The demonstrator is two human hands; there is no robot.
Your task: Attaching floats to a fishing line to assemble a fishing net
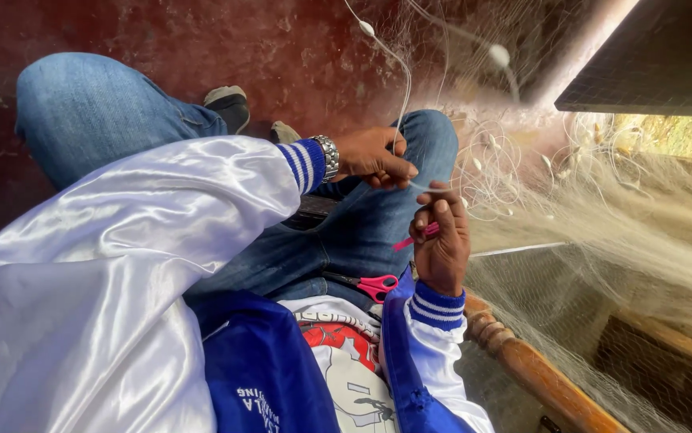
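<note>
Here, head view: I read mending step. My left hand [374,158] pinches white net line [401,88]; right hand [441,240], at 5 o'clock of it, fingers clamped on pink netting needle [415,236]. Fishing net [602,208] heaped at 3 o'clock. Scissors [370,283] on lap. Next move needs taut line, steady needle.

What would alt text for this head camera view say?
A seated person's left hand pinches white line from a pale fishing net, while the right hand holds a pink tool. Red-handled scissors lie on their jeans.
</note>
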